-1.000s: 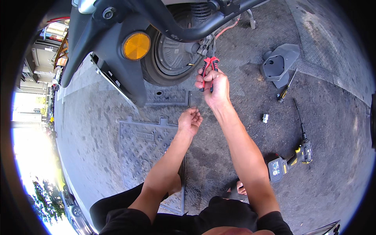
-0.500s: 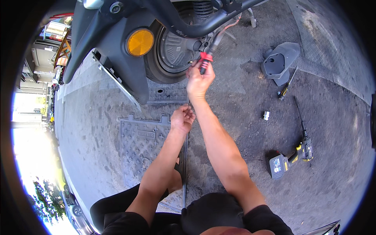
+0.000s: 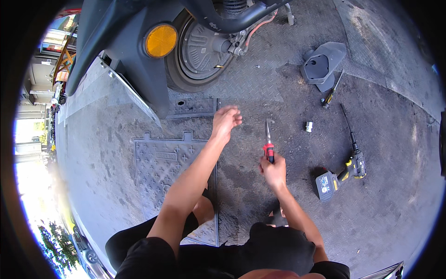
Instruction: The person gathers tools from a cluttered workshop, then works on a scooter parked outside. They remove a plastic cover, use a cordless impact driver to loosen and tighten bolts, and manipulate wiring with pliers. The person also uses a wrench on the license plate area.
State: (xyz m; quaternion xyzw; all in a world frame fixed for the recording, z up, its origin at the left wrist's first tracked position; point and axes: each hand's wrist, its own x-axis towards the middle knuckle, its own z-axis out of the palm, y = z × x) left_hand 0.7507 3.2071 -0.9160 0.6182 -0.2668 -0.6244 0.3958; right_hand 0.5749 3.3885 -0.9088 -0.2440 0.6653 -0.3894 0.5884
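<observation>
My right hand point(image 3: 274, 172) is closed round the red-and-black handles of needle-nose pliers point(image 3: 268, 151). Their slim metal jaws point away from me, over the dark ground. To the left and farther off, my left hand point(image 3: 226, 122) hovers with loosely bent, slightly blurred fingers; nothing shows in it. Beyond it stands a scooter's wheel point(image 3: 204, 51) with a grey hub and an axle end point(image 3: 237, 44) on its right side. A pinkish cable point(image 3: 253, 33) runs up from near that axle. Both hands are apart from the scooter.
Dark scooter bodywork with an orange reflector point(image 3: 161, 41) fills the upper left. On the right lie a grey plastic cover point(image 3: 327, 60), a screwdriver point(image 3: 331, 95), a silver socket-like piece point(image 3: 309, 126) and a cordless drill point(image 3: 355, 167). A metal ground cover point(image 3: 158, 179) lies at left.
My right hand has drawn the pliers back from beside the axle towards me and to the right. My left hand has risen slightly farther out. The view has shifted a little.
</observation>
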